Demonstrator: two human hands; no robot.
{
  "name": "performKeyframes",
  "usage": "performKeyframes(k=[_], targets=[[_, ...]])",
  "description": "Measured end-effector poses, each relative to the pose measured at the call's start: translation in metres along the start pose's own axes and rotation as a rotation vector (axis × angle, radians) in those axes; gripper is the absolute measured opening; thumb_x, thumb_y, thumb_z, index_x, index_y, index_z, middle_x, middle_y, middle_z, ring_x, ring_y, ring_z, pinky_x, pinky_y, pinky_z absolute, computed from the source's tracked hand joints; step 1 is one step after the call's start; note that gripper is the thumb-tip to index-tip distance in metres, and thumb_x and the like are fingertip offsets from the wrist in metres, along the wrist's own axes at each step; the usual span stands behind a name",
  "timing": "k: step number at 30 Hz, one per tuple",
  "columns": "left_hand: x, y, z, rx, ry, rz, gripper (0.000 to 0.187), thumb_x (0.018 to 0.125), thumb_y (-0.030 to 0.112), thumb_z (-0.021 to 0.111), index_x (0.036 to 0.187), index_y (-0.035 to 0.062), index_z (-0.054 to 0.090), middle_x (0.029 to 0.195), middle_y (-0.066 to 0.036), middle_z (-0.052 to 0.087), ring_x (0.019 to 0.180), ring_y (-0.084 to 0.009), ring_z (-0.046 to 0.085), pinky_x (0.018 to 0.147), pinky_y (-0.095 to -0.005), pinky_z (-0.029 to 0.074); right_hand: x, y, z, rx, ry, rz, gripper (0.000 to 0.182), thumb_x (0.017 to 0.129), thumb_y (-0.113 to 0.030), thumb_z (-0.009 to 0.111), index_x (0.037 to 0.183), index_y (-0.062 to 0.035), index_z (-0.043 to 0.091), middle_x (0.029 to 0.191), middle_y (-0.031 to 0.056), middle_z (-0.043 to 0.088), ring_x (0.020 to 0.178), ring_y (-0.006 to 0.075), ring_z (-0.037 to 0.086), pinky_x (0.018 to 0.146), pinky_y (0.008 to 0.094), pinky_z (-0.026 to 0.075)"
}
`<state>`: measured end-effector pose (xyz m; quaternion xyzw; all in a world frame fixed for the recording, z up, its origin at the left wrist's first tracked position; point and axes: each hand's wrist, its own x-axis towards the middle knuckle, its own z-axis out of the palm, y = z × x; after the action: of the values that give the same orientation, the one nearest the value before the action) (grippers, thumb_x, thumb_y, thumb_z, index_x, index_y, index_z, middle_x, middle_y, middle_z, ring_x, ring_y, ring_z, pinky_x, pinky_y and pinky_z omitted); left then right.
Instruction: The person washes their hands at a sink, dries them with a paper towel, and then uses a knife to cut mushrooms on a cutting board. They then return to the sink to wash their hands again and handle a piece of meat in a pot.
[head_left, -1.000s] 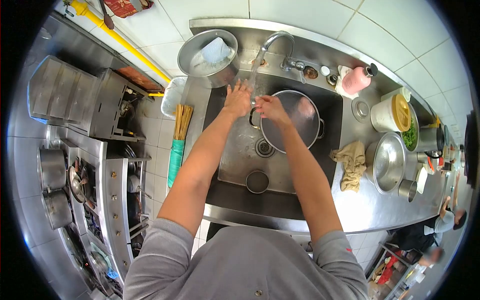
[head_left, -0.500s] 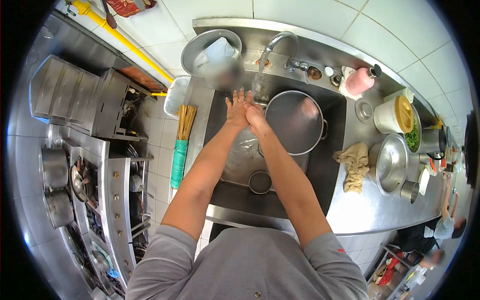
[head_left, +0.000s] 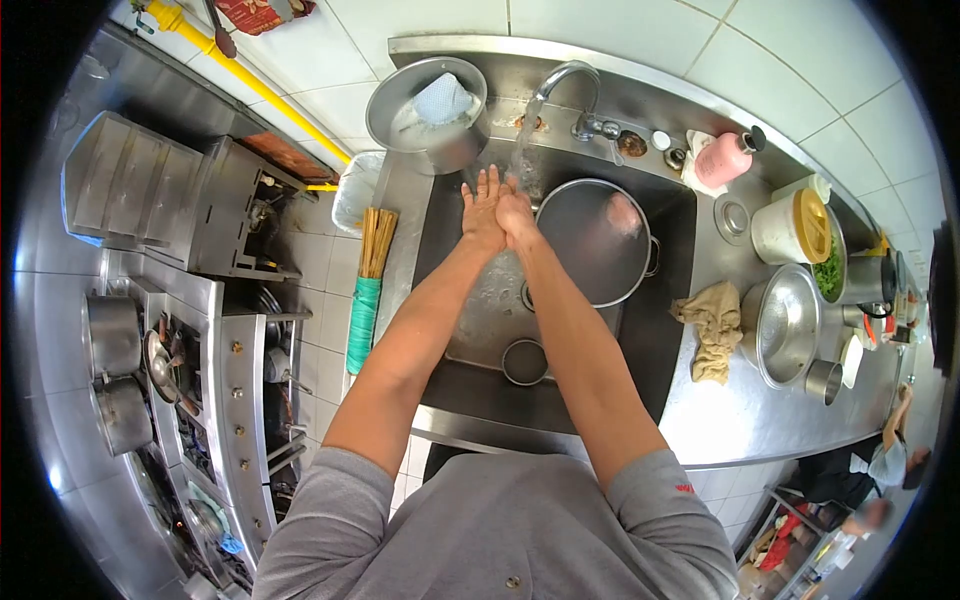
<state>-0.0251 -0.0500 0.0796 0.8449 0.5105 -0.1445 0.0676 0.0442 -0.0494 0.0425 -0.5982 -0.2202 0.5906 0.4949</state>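
Water runs from the curved faucet (head_left: 572,72) into the steel sink (head_left: 470,335). Just under the stream, my left hand (head_left: 484,215) is spread with its fingers apart, palm side hidden. Against its right side presses my right hand (head_left: 515,217), its fingers closed around the edge of the left hand. Right beside them in the sink stands a large round pot (head_left: 585,250) of greyish water with a pinkish piece in it. A small ring-shaped item (head_left: 524,362) lies on the sink bottom.
A steel pot (head_left: 440,155) with a light cloth stands at the sink's back left corner. Along the right counter are a pink pump bottle (head_left: 722,160), a tan cloth (head_left: 712,325), a metal colander (head_left: 782,325) and a yellow-lidded tub (head_left: 790,230). Another person (head_left: 890,460) is far right.
Both hands have moved slightly up and right, still together near the stream. The view has shifted a little.
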Motion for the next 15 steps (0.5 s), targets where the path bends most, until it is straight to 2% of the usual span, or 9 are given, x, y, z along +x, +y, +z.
performKeyframes(k=[3,6,9,12,15], targets=[[0.000,-0.001,0.000,-0.023,0.004,-0.012,0.093,0.082,0.040,0.066,0.156,0.0138,0.017,0.163,-0.021,0.001,0.151,-0.0374,0.005,0.118,-0.0594,0.014,-0.007,-0.014,0.000,-0.139,0.031,0.037,0.051,0.102,-0.027,0.038,0.128,0.0165,0.049,0.130,0.0314,0.056,0.119,0.0363,0.058,0.097,0.0393,0.047],[-0.002,-0.001,-0.001,0.003,-0.033,-0.022,0.090,0.084,0.038,0.064,0.157,0.0132,0.017,0.164,-0.020,0.000,0.152,-0.0353,0.005,0.118,-0.0587,0.013,0.005,-0.002,0.004,-0.138,0.092,0.003,0.049,0.102,-0.027,0.039,0.127,0.0139,0.052,0.130,0.0301,0.056,0.119,0.0371,0.058,0.097,0.0405,0.046],[0.000,0.000,0.004,0.027,-0.019,-0.041,0.088,0.086,0.038,0.062,0.157,0.0128,0.015,0.164,-0.018,0.000,0.152,-0.0328,0.005,0.119,-0.0579,0.012,0.016,0.007,0.004,-0.030,0.042,0.007,0.048,0.102,-0.027,0.038,0.126,0.0115,0.055,0.130,0.0295,0.057,0.120,0.0372,0.057,0.099,0.0407,0.045],[0.001,0.002,0.010,0.020,0.020,-0.056,0.087,0.088,0.038,0.059,0.157,0.0122,0.014,0.164,-0.016,0.001,0.152,-0.0315,0.005,0.119,-0.0573,0.010,0.016,0.001,-0.001,-0.210,0.082,0.009,0.049,0.102,-0.029,0.038,0.124,0.0102,0.058,0.130,0.0298,0.058,0.123,0.0374,0.056,0.100,0.0413,0.044],[0.000,0.003,0.008,0.007,0.034,-0.064,0.085,0.089,0.038,0.058,0.157,0.0119,0.014,0.165,-0.016,0.002,0.152,-0.0312,0.005,0.119,-0.0569,0.010,0.010,-0.002,-0.002,-0.155,0.059,-0.059,0.052,0.103,-0.033,0.037,0.122,0.0092,0.060,0.129,0.0300,0.058,0.123,0.0387,0.056,0.100,0.0426,0.044]])
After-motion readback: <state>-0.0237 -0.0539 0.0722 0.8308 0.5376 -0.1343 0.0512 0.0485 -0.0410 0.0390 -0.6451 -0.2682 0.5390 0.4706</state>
